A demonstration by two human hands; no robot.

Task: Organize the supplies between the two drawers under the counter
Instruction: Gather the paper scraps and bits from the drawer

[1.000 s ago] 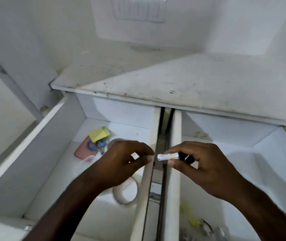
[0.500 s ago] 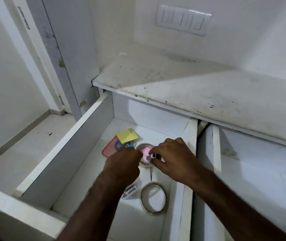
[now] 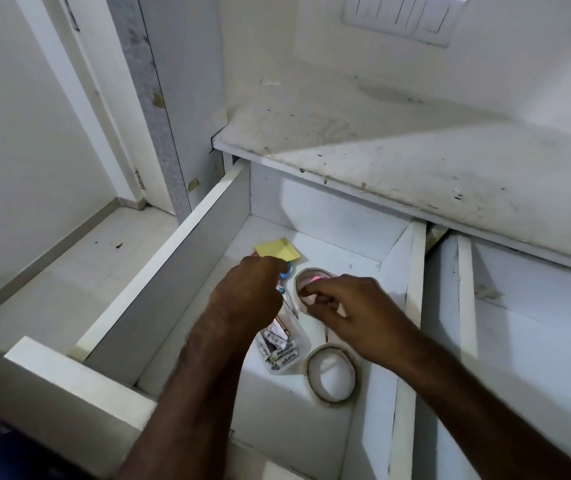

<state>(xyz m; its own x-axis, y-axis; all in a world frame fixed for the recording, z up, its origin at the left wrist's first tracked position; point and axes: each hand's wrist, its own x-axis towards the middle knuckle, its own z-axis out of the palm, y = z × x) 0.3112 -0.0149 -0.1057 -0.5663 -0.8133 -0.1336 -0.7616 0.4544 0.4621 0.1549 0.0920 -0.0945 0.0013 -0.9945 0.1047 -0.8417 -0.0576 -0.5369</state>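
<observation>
The left drawer (image 3: 187, 258) stands pulled out under the counter (image 3: 415, 161). My right hand (image 3: 353, 313) reaches over a tape roll (image 3: 303, 275) with something pink inside. Its thumb and fingertips are pinched together at the roll's mouth, and the small white battery is hidden between them. My left hand (image 3: 246, 292) hovers just left of it with fingers loosely curled down, beside the blue-handled scissors (image 3: 287, 270). Yellow sticky notes (image 3: 277, 251) lie behind the scissors. A clear packet of batteries (image 3: 282, 351) and a second tape roll (image 3: 331, 375) lie nearer the front.
The right drawer (image 3: 464, 306) is also pulled out, with a narrow gap and slide rail between the two. A door frame (image 3: 159, 98) and floor (image 3: 69, 271) lie to the left. A switch plate (image 3: 402, 15) is on the back wall.
Both hands have moved from the gap between the drawers into the left drawer. The right hand has lowered the battery to the tape roll, and my view has swung left.
</observation>
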